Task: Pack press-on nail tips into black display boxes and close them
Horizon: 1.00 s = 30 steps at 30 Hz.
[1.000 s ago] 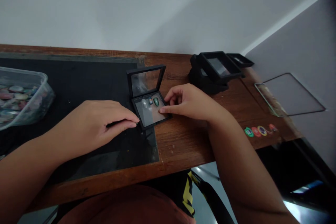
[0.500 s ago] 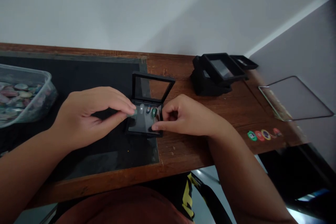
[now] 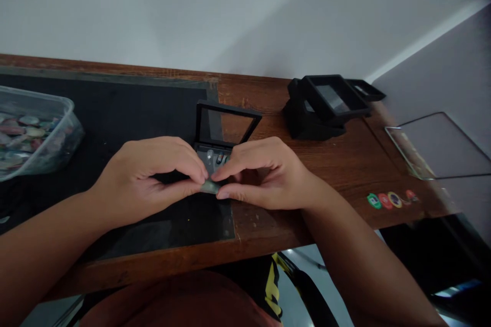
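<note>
Between the fingertips of both hands is a small pale-green polished stone [image 3: 209,187]. My left hand [image 3: 159,168] pinches its left end with thumb and forefinger. My right hand [image 3: 264,173] closes thumb and forefinger on its right end. Just under and behind the fingers lies a black display case [image 3: 228,122], its framed clear lid raised. Inside its base a clear stone [image 3: 209,156] and a dark stone [image 3: 220,157] show in a row; my right hand covers much of the rest.
A clear plastic tub [image 3: 57,133] of mixed polished stones stands on the black mat [image 3: 146,107] at left. Black cases [image 3: 326,107] are stacked at the back right. Several round stickers [image 3: 384,200] and a wire frame [image 3: 441,145] lie further right.
My left hand has moved right with the green stone, out over the front of the case. My right hand has left the case's right side and taken the stone's other end.
</note>
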Tool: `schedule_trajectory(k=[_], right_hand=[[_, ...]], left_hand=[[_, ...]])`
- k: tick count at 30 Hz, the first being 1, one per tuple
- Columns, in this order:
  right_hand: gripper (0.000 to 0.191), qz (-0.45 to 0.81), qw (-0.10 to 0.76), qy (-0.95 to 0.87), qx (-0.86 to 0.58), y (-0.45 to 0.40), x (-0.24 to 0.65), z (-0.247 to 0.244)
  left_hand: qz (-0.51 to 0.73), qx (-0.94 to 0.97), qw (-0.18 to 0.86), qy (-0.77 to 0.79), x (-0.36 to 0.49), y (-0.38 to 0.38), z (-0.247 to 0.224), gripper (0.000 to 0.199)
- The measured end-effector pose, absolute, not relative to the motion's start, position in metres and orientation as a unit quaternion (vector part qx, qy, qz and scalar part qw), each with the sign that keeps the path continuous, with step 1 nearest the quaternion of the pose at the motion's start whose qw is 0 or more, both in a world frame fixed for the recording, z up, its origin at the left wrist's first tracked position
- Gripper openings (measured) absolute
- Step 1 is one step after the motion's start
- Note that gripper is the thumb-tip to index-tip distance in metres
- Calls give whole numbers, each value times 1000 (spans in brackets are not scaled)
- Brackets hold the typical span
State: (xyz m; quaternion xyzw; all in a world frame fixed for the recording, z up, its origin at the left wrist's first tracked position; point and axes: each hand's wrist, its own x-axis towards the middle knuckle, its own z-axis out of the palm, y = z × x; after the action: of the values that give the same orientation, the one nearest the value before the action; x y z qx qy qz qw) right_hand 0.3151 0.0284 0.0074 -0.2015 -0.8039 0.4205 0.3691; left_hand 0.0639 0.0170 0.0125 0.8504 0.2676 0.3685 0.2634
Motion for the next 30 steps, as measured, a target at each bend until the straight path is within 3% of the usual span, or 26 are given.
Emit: schedule_trajectory(k=[18,28,30], right_hand=[[29,490,349,-762,-239,25,313,3],[25,495,308,-776,-242,19,313,8],[21,479,279,-791,-259,19,316,12]], left_hand=[[368,866,212,264,66,16,11,12],[343,864,246,274,66,13,9,4],[333,854,265,300,65,13,8,13]])
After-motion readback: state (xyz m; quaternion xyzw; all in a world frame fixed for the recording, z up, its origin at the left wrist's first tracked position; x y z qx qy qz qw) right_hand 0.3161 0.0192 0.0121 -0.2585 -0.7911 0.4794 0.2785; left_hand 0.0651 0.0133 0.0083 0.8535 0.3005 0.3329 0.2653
